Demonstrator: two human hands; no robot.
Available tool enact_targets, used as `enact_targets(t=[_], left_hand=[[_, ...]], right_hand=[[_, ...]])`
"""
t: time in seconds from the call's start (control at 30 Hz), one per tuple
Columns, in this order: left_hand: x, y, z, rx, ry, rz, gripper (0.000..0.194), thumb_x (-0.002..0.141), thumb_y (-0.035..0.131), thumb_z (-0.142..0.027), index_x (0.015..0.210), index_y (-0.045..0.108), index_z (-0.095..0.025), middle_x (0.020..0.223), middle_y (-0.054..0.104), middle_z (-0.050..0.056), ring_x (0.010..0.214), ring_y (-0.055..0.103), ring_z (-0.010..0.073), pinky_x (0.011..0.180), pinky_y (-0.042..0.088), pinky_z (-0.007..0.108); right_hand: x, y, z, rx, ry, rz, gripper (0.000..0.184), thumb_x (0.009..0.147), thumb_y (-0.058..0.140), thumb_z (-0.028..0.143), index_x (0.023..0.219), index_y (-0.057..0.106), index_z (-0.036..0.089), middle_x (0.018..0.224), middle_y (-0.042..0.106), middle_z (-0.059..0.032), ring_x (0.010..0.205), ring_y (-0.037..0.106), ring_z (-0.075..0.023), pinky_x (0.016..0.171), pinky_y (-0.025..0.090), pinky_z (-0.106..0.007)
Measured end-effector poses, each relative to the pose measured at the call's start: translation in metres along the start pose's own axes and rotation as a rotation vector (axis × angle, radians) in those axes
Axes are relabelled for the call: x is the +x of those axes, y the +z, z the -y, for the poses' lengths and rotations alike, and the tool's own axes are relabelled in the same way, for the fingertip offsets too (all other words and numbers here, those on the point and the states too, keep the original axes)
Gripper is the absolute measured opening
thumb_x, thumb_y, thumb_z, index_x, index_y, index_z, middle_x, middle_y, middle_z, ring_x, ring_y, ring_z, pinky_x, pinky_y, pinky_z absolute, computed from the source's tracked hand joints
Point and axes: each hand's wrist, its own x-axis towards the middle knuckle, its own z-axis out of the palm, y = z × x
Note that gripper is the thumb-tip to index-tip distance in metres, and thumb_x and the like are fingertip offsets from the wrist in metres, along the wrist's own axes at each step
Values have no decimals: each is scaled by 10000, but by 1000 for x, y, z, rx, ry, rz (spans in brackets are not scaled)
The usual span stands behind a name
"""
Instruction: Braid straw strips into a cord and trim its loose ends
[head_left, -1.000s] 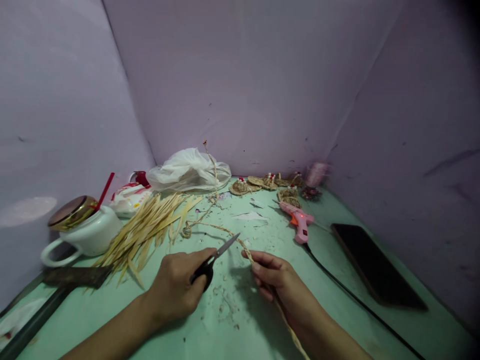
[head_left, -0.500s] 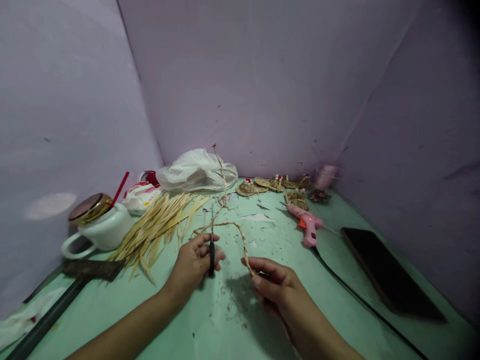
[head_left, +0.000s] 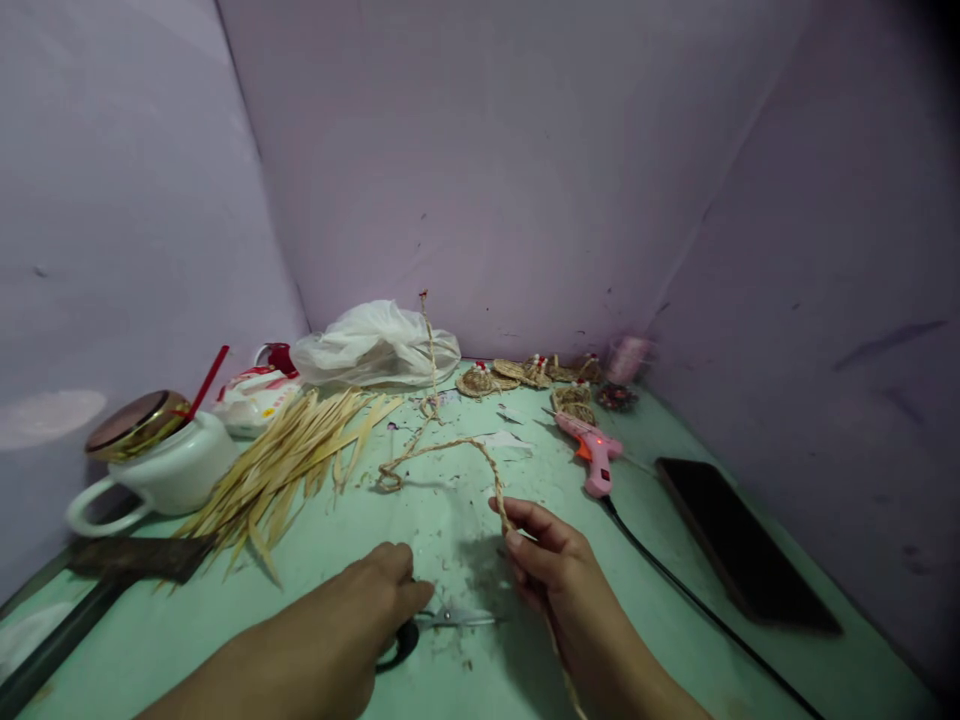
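Low over the table, my left hand [head_left: 364, 610] is closed at the black handles of a pair of scissors [head_left: 457, 618]; the fingertips are partly hidden. The scissors lie nearly flat, their blades pointing right. My right hand [head_left: 559, 565] pinches a thin braided straw cord [head_left: 486, 462] between thumb and fingers. From there the cord bends left across the tabletop, curls in a small loop, and climbs to a red-tipped point at the back wall. Its other end trails below my right hand, out of view.
To the left are dry straw strips [head_left: 300, 460], a white mug [head_left: 176, 470] with a gold-rimmed lid, and a hammer-like tool [head_left: 142, 560]. A plastic bag [head_left: 379, 345] and woven straw pieces [head_left: 480, 380] sit behind. Rightward lie a pink glue gun [head_left: 592, 450], its cord, and a dark phone-like slab [head_left: 742, 540].
My left hand has come down and nearer, turning the scissors from upright to nearly flat, blades rightward. My right hand still pinches the cord. The view has shifted slightly right.
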Motion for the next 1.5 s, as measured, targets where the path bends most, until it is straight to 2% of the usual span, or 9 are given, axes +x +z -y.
enact_targets(t=[0.13, 0.27, 0.43, 0.57, 0.83, 1.0, 1.1, 1.33, 1.5], left_hand=[[13, -8, 11, -346, -57, -69, 262, 758, 442, -165, 942, 621, -215, 782, 568, 21, 698, 522, 137, 624, 397, 229], [36, 0, 23, -1056, -330, -188, 378, 778, 493, -397, 1016, 578, -116, 842, 589, 73, 518, 475, 82, 438, 352, 194], [57, -13, 23, -1612, -346, -359, 299, 758, 564, -323, 989, 540, -135, 869, 605, 76, 478, 481, 47, 404, 346, 158], [72, -41, 19, -1549, -279, -418, 134, 733, 594, -233, 753, 556, -107, 613, 568, 16, 462, 487, 49, 411, 361, 140], [96, -43, 4, -1302, 26, -86, 260, 721, 606, -355, 701, 569, -98, 509, 550, 19, 398, 483, 63, 367, 319, 145], [101, -34, 7, -1319, -12, -81, 264, 692, 634, -346, 747, 568, -96, 585, 588, 33, 417, 516, 71, 362, 327, 147], [100, -32, 7, -1323, -133, -226, 264, 662, 651, -324, 744, 575, -85, 638, 620, 57, 426, 536, 81, 345, 331, 150], [113, -7, 9, -1384, -326, -435, 217, 650, 608, -285, 569, 507, -112, 421, 524, -6, 275, 386, 45, 258, 241, 148], [111, -13, 19, -1443, -178, -323, 261, 625, 646, -348, 647, 534, -113, 518, 578, 9, 318, 439, 50, 283, 291, 147]], right_hand=[[0, -1, -7, -190, -81, 69, 336, 625, 641, 294, 930, 653, 155, 505, 433, 52, 387, 322, -60, 371, 248, -196], [-4, -3, -11, -476, -398, 207, 200, 722, 565, 237, 884, 677, 206, 760, 568, -30, 618, 506, -132, 554, 393, -255], [-13, -2, -12, -724, -537, 349, 287, 762, 481, 153, 984, 647, 227, 768, 553, -40, 678, 524, -156, 602, 403, -274], [-11, -2, -16, -753, -513, 279, 256, 742, 508, 169, 945, 656, 218, 744, 545, -35, 654, 520, -155, 593, 400, -272], [-3, -1, -10, -180, -202, 386, 289, 700, 630, 369, 906, 631, 166, 883, 616, -72, 784, 553, -176, 714, 403, -292], [3, -2, -11, -148, -119, 351, 260, 669, 648, 395, 675, 589, 142, 602, 589, -19, 529, 474, -100, 549, 355, -235], [5, -2, -15, -219, -28, 289, 261, 667, 625, 385, 611, 498, 164, 443, 487, 37, 389, 357, -71, 432, 264, -215], [-14, -7, -14, -746, -475, 389, 156, 767, 510, 273, 653, 482, 170, 576, 450, 29, 552, 396, -102, 533, 297, -231], [-8, -4, -21, -485, -323, 360, 196, 772, 519, 315, 654, 464, 170, 562, 451, 32, 540, 389, -97, 511, 300, -223]])
